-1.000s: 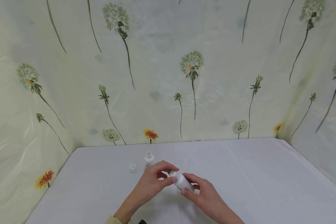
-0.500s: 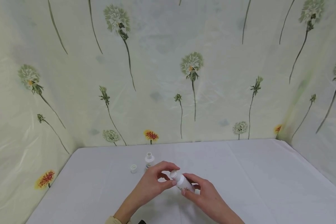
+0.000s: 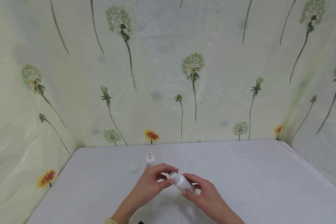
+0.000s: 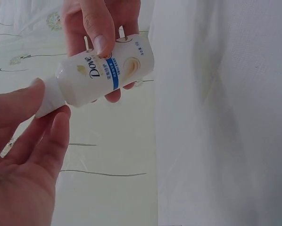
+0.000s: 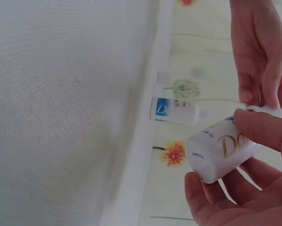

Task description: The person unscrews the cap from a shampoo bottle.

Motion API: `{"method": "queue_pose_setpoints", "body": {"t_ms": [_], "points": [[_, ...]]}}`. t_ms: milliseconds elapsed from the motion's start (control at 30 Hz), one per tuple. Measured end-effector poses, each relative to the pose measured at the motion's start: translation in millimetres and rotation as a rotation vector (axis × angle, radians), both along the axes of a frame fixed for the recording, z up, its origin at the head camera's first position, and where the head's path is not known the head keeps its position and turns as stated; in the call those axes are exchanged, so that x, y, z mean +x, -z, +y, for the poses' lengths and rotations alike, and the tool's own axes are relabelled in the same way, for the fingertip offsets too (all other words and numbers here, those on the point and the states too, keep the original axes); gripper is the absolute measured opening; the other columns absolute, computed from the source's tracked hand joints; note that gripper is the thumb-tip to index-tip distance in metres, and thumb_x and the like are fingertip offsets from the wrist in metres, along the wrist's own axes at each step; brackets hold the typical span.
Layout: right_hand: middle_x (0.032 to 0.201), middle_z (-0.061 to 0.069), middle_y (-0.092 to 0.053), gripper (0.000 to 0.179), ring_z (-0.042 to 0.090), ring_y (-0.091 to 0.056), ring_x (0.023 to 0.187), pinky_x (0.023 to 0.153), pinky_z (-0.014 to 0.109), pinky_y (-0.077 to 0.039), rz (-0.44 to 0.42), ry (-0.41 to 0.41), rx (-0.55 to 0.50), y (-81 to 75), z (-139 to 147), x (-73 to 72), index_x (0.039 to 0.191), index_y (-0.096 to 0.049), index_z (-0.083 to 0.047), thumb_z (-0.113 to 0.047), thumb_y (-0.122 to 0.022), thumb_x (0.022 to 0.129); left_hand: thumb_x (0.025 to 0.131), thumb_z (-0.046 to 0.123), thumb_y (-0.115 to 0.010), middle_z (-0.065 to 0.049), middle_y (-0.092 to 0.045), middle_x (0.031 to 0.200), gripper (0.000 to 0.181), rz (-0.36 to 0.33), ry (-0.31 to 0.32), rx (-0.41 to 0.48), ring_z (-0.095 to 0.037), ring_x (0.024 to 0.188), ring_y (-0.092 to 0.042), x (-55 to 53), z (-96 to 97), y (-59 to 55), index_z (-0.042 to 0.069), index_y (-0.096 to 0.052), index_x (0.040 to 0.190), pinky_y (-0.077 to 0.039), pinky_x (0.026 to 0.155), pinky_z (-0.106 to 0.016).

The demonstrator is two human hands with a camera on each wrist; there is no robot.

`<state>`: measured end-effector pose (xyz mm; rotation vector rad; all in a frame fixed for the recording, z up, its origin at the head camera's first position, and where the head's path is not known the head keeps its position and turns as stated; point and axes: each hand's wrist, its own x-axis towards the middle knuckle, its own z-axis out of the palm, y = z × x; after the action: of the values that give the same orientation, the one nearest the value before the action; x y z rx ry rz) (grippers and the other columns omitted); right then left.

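A small white Dove bottle (image 4: 87, 75) is held tilted above the table in both hands, its capped end toward the left. My right hand (image 3: 207, 197) grips the bottle's body, thumb on the label side and fingers beneath. My left hand (image 3: 151, 182) pinches the white cap (image 4: 52, 97) between thumb and fingers, and the cap sits on the bottle's neck. Behind the left hand, a second white bottle (image 3: 150, 159) stands upright with its neck uncovered; the hand hides its lower part. Left of that bottle, a loose white cap (image 3: 134, 169) lies on the table.
A white cloth covers the table (image 3: 254, 180). At its far edge rises a pale curtain (image 3: 156, 109) printed with dandelions, which also runs along the left and right sides.
My left thumb and fingers have shifted a little around the cap, loosening slightly and then pinching again. My right hand and the bottle have stayed almost in place.
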<state>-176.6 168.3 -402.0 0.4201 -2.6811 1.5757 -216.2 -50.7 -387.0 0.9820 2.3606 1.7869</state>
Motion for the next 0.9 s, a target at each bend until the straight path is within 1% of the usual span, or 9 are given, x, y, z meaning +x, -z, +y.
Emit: {"method": "queue_pose_setpoints", "body": {"t_ms": [100, 200, 400, 500, 600, 667, 733, 833, 900], "points": [[0.115, -0.004, -0.065, 0.044, 0.02, -0.059, 0.107, 0.085, 0.037, -0.051, 0.008, 0.005, 0.012, 0.3, -0.7, -0.2, 0.127, -0.063, -0.02, -0.027, -0.076, 0.086, 0.088, 0.014, -0.075, 0.007, -0.069, 0.106, 0.026, -0.007, -0.028, -0.003, -0.015, 0.098, -0.063, 1.1, 0.7, 0.6, 0.024, -0.072, 0.113, -0.054, 0.081, -0.033], [0.116, -0.005, -0.065, 0.043, 0.02, -0.058, 0.109, 0.09, 0.043, -0.049, 0.007, 0.014, 0.021, 0.5, -1.9, -0.7, 0.127, -0.063, -0.021, -0.027, -0.076, 0.086, 0.088, 0.016, -0.076, 0.008, -0.069, 0.104, 0.024, -0.003, -0.047, -0.005, -0.014, 0.097, -0.064, 2.1, 1.4, 1.4, 0.023, -0.072, 0.11, -0.054, 0.08, -0.031], [0.117, -0.003, -0.064, 0.043, 0.021, -0.057, 0.109, 0.092, 0.047, -0.048, -0.018, 0.005, 0.013, 1.9, -3.1, 0.1, 0.127, -0.063, -0.019, -0.028, -0.076, 0.087, 0.086, 0.017, -0.077, 0.008, -0.069, 0.102, 0.023, -0.002, -0.068, -0.009, -0.013, 0.095, -0.064, 3.6, 1.7, 3.0, 0.014, -0.073, 0.109, -0.054, 0.078, -0.029], [0.118, -0.002, -0.064, 0.043, 0.022, -0.057, 0.109, 0.092, 0.048, -0.048, -0.021, 0.003, 0.008, 2.9, -2.8, 0.4, 0.127, -0.063, -0.018, -0.029, -0.075, 0.087, 0.086, 0.017, -0.078, 0.005, -0.069, 0.103, 0.024, -0.004, -0.066, -0.006, -0.014, 0.096, -0.063, 3.7, 1.7, 3.0, 0.015, -0.072, 0.109, -0.054, 0.078, -0.029], [0.119, -0.001, -0.064, 0.044, 0.021, -0.057, 0.109, 0.093, 0.049, -0.047, -0.022, -0.001, 0.005, 4.0, -2.3, 0.1, 0.127, -0.063, -0.016, -0.029, -0.075, 0.087, 0.086, 0.014, -0.078, 0.004, -0.069, 0.106, 0.027, -0.006, -0.04, 0.003, -0.015, 0.099, -0.062, 3.5, 1.1, 2.2, 0.02, -0.071, 0.111, -0.054, 0.08, -0.03], [0.12, -0.001, -0.064, 0.044, 0.021, -0.057, 0.108, 0.092, 0.047, -0.048, -0.019, -0.006, 0.005, 4.7, -1.7, -0.1, 0.127, -0.063, -0.016, -0.029, -0.075, 0.087, 0.087, 0.01, -0.076, 0.005, -0.068, 0.11, 0.03, -0.004, -0.006, 0.015, -0.016, 0.104, -0.061, 3.2, 0.2, 1.6, 0.021, -0.07, 0.114, -0.054, 0.082, -0.032], [0.119, -0.002, -0.064, 0.044, 0.021, -0.058, 0.108, 0.091, 0.044, -0.048, -0.009, -0.008, 0.007, 5.0, -1.0, -0.4, 0.128, -0.063, -0.016, -0.029, -0.075, 0.087, 0.088, 0.004, -0.072, 0.006, -0.067, 0.115, 0.031, 0.004, 0.033, 0.024, -0.017, 0.109, -0.06, 2.7, -0.8, 1.2, 0.019, -0.07, 0.115, -0.054, 0.085, -0.034], [0.118, -0.003, -0.064, 0.045, 0.021, -0.058, 0.108, 0.09, 0.04, -0.05, 0.017, -0.009, 0.019, 4.8, 0.0, -1.1, 0.128, -0.063, -0.017, -0.029, -0.075, 0.087, 0.089, -0.006, -0.066, 0.004, -0.066, 0.119, 0.032, 0.026, 0.087, 0.032, -0.018, 0.114, -0.059, 1.8, -2.2, 0.9, 0.013, -0.071, 0.114, -0.053, 0.088, -0.035], [0.117, -0.004, -0.065, 0.045, 0.02, -0.058, 0.109, 0.09, 0.038, -0.05, 0.026, -0.004, 0.023, 4.4, 0.2, -1.4, 0.128, -0.063, -0.018, -0.029, -0.075, 0.087, 0.09, -0.008, -0.064, 0.003, -0.067, 0.119, 0.031, 0.037, 0.1, 0.031, -0.018, 0.114, -0.059, 1.7, -2.6, 0.6, 0.012, -0.071, 0.113, -0.053, 0.088, -0.035]]}}
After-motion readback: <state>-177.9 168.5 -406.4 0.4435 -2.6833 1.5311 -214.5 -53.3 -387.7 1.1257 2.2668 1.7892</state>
